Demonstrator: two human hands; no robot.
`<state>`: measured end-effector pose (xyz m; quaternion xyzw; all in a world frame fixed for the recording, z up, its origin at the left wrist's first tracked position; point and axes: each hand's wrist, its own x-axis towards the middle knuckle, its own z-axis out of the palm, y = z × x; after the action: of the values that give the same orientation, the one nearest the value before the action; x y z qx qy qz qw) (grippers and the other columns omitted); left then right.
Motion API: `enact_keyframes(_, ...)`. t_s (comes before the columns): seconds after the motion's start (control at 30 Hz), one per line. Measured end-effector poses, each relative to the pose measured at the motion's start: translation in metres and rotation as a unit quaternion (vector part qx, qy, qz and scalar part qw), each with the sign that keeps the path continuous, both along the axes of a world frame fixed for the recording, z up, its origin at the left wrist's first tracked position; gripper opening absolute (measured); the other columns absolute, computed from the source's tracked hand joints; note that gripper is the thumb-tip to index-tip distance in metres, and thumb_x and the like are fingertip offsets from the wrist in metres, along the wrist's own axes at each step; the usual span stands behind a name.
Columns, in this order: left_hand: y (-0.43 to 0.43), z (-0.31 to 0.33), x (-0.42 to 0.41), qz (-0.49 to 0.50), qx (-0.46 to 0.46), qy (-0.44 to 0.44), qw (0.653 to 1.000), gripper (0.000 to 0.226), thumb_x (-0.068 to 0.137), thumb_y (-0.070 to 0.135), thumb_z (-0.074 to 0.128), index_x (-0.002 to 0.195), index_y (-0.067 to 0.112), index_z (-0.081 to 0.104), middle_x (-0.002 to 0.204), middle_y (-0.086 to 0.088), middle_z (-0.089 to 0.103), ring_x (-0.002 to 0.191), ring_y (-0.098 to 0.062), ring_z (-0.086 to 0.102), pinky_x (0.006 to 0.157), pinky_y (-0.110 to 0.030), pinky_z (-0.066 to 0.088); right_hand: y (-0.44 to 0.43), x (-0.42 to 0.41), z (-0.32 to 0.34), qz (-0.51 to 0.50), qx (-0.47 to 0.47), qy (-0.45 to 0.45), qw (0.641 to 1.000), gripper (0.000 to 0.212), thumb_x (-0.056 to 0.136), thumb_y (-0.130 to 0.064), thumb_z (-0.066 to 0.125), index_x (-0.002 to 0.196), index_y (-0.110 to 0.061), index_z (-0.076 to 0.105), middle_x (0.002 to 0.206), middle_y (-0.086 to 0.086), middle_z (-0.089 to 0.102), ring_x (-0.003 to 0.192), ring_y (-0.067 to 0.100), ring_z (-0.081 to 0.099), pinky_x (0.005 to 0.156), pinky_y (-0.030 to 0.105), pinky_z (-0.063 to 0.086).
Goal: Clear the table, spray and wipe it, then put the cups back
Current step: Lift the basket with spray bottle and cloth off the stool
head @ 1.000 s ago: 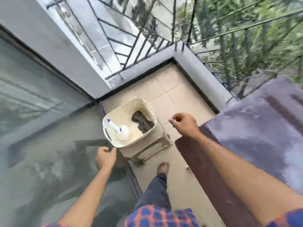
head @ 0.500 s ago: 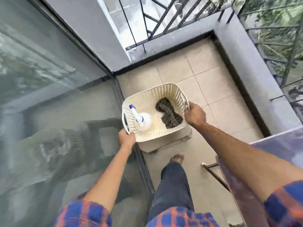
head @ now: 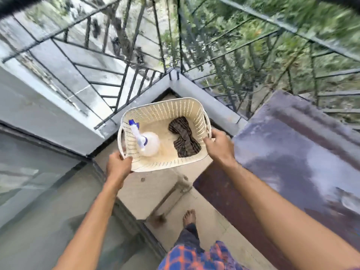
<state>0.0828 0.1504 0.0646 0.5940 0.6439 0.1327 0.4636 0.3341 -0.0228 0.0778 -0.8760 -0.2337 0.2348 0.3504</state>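
Note:
A cream perforated plastic basket (head: 165, 109) hangs in the air above the balcony floor, held by both hands. My left hand (head: 118, 165) grips its near-left rim and my right hand (head: 219, 146) grips its right rim. Inside lie a clear spray bottle (head: 150, 144) with a blue-and-white nozzle on the left and a dark striped cloth (head: 184, 139) on the right. The dark, glossy table (head: 296, 152) fills the right side, its near-left corner just beyond my right hand. No cups can be made out.
A small beige stool (head: 155, 191) stands on the tiled floor under the basket. A glass door (head: 39, 201) runs along the left. A grey ledge with a black metal railing (head: 194, 61) closes the balcony corner. My bare foot (head: 189, 217) is beside the stool.
Both hands took hold of the basket on the stool and lifted it up, carrying it toward the table on the right. The view tilted up to the railing.

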Motion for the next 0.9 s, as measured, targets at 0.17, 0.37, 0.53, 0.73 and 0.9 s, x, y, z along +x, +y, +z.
enact_keyframes(0.17, -0.064, 0.027, 0.083, -0.172, 0.011, -0.042, 0.984, 0.024, 0.076, 0.007, 0.063, 0.097, 0.016, 0.073, 0.084, -0.007, 0.075, 0.072, -0.023, 0.071, 0.050, -0.030, 0.058, -0.138, 0.018, 0.041, -0.142, 0.006, -0.014, 0.990, 0.012, 0.086, -0.029, 0.058, 0.089, -0.031, 0.069, 0.090, 0.000, 0.074, 0.088, 0.029, 0.063, 0.075, 0.035, 0.043)
enact_keyframes(0.37, -0.164, 0.016, 0.144, -0.341, -0.023, -0.019, 0.940, 0.033, 0.079, -0.007, 0.058, 0.090, 0.019, 0.075, 0.079, -0.006, 0.074, 0.064, -0.014, 0.071, 0.048, -0.026, 0.054, -0.291, -0.011, 0.029, -0.278, -0.030, 0.001, 0.960, 0.009, 0.085, -0.028, 0.059, 0.078, -0.022, 0.063, 0.085, 0.006, 0.072, 0.092, 0.037, 0.065, 0.076, 0.040, 0.047)
enact_keyframes(0.53, -0.206, 0.002, 0.154, -0.400, -0.013, 0.056, 0.915, 0.035, 0.072, 0.001, 0.058, 0.098, 0.014, 0.077, 0.086, -0.009, 0.077, 0.083, -0.026, 0.074, 0.076, -0.044, 0.062, -0.352, -0.045, 0.003, -0.330, -0.061, 0.020, 0.942, 0.019, 0.088, -0.026, 0.064, 0.071, -0.020, 0.058, 0.081, 0.008, 0.069, 0.092, 0.040, 0.063, 0.076, 0.039, 0.043)
enact_keyframes(0.73, -0.218, 0.010, 0.151, -0.390, -0.015, 0.054, 0.919, 0.024, 0.071, 0.008, 0.060, 0.085, 0.024, 0.071, 0.090, -0.011, 0.077, 0.082, -0.028, 0.075, 0.077, -0.050, 0.063, -0.367, -0.055, -0.009, -0.298, -0.028, 0.031, 0.953, 0.010, 0.089, -0.038, 0.062, 0.092, -0.030, 0.068, 0.075, -0.011, 0.065, 0.077, 0.021, 0.060, 0.070, 0.034, 0.043)
enact_keyframes(0.9, -0.225, 0.020, 0.147, -0.381, 0.016, 0.000, 0.924, 0.045, 0.064, 0.019, 0.061, 0.109, 0.022, 0.067, 0.110, -0.009, 0.074, 0.096, -0.026, 0.071, 0.092, -0.049, 0.057, -0.381, -0.055, -0.017, -0.316, -0.010, 0.037, 0.948, 0.033, 0.083, -0.062, 0.065, 0.103, -0.036, 0.071, 0.077, -0.016, 0.070, 0.080, 0.008, 0.066, 0.079, 0.033, 0.049)
